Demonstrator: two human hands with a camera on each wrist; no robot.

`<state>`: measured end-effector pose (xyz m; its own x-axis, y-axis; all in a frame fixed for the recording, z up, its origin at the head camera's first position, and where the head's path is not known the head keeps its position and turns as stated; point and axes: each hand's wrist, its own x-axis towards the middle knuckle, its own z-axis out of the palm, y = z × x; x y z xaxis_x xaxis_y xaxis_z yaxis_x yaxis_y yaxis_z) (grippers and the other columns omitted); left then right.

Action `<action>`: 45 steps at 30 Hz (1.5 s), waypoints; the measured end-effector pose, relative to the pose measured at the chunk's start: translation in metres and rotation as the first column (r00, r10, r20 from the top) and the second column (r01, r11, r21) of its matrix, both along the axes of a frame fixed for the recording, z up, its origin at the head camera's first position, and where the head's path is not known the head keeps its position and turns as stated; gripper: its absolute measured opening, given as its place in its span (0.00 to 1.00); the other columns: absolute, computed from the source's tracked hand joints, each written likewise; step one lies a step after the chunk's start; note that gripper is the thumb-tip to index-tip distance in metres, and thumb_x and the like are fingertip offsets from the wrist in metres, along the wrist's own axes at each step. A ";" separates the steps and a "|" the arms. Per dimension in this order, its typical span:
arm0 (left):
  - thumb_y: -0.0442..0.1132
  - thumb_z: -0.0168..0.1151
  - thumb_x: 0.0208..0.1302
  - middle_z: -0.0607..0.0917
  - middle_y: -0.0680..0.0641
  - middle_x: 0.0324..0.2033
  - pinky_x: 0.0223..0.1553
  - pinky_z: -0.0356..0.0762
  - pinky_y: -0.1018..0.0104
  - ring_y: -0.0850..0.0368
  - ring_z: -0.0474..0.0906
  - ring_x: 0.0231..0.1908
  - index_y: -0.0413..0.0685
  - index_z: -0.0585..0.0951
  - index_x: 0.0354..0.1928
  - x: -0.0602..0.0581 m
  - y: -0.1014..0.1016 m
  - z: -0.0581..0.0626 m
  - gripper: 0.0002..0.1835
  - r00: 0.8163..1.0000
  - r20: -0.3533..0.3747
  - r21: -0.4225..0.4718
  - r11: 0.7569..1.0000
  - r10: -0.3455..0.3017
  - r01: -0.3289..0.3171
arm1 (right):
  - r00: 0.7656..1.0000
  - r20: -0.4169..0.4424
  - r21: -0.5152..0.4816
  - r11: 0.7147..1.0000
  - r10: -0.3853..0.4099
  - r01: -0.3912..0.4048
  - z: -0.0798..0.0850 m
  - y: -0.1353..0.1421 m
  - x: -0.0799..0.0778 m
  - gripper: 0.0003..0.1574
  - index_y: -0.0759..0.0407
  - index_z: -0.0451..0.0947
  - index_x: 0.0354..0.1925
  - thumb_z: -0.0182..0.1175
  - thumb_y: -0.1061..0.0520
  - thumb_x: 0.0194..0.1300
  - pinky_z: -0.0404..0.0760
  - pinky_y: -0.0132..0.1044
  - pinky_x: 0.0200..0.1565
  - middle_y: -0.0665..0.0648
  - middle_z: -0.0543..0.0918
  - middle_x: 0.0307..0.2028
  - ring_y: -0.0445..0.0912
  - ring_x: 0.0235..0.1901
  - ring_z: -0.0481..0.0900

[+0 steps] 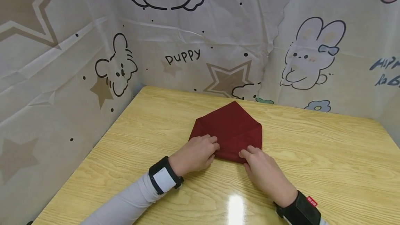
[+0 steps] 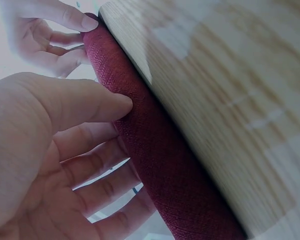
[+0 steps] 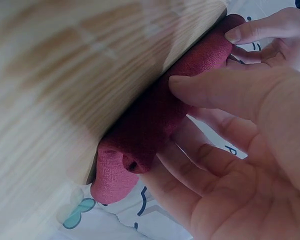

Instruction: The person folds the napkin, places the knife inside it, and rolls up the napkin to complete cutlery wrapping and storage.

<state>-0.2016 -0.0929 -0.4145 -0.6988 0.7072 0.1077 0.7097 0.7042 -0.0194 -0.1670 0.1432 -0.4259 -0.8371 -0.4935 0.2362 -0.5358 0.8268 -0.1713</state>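
A dark red cloth (image 1: pixel 232 124) lies on the table, its far side folded to a point and its near edge rolled up. In the left wrist view that edge shows as a thick roll (image 2: pixel 160 150) lying along the wood. My left hand (image 1: pixel 197 152) grips the left part of the roll, thumb on the near side and fingers over the far side. Farther right, my right hand (image 1: pixel 265 171) holds it the same way. The right wrist view shows the roll's open end (image 3: pixel 135 160) beside that hand's fingertips, with a looser flap of cloth beneath.
The pale wood-grain table (image 1: pixel 318 155) reaches back to a light printed curtain (image 1: pixel 187 34) with cartoon animals and stars. More of the curtain hangs along the left side. Each wrist wears a black strap (image 1: pixel 160 169).
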 end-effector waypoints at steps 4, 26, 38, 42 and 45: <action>0.39 0.67 0.66 0.80 0.52 0.32 0.33 0.76 0.70 0.60 0.76 0.34 0.49 0.87 0.41 -0.001 -0.001 0.000 0.05 1.000 0.004 0.008 1.000 -0.014 0.014 | 1.000 -0.021 -0.009 1.000 0.021 -0.022 -0.001 0.000 -0.001 0.14 0.60 0.84 0.41 0.73 0.68 0.55 0.80 0.36 0.34 0.51 0.75 0.34 0.46 0.34 0.74; 0.34 0.67 0.65 0.84 0.54 0.28 0.28 0.77 0.67 0.59 0.81 0.29 0.50 0.80 0.35 0.002 0.005 -0.001 0.04 0.978 0.118 0.223 0.956 0.169 -0.192 | 0.999 -0.042 -0.020 0.999 0.033 -0.034 0.000 0.004 -0.008 0.15 0.58 0.85 0.39 0.74 0.69 0.52 0.79 0.38 0.37 0.51 0.79 0.33 0.46 0.33 0.73; 0.39 0.64 0.69 0.79 0.50 0.38 0.41 0.67 0.58 0.52 0.70 0.43 0.52 0.87 0.43 0.003 0.012 -0.003 0.05 0.972 -0.033 0.050 0.972 0.233 -0.231 | 1.000 -0.022 -0.067 0.998 0.016 -0.017 -0.004 0.003 -0.015 0.13 0.63 0.87 0.42 0.69 0.70 0.57 0.77 0.37 0.38 0.51 0.77 0.34 0.46 0.33 0.70; 0.42 0.65 0.68 0.79 0.47 0.40 0.41 0.70 0.55 0.51 0.70 0.44 0.52 0.87 0.48 0.004 0.016 -0.003 0.10 0.965 -0.048 -0.029 0.965 0.259 -0.261 | 0.999 -0.044 -0.031 0.999 0.011 -0.012 -0.002 0.003 -0.017 0.13 0.64 0.88 0.43 0.68 0.70 0.58 0.78 0.37 0.37 0.53 0.79 0.34 0.46 0.33 0.70; 0.41 0.64 0.69 0.77 0.46 0.40 0.39 0.72 0.54 0.51 0.69 0.43 0.51 0.87 0.50 0.005 0.021 -0.001 0.11 0.962 -0.044 -0.061 0.960 0.270 -0.273 | 0.999 -0.032 -0.024 1.000 0.001 -0.002 0.001 0.004 -0.019 0.13 0.63 0.87 0.43 0.69 0.70 0.57 0.81 0.39 0.38 0.55 0.82 0.35 0.48 0.35 0.74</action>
<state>-0.1967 -0.0717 -0.4151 -0.8622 0.4976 0.0949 0.4899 0.8667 -0.0935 -0.1857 0.1467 -0.4251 -0.8281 -0.4885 0.2750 -0.5426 0.8218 -0.1740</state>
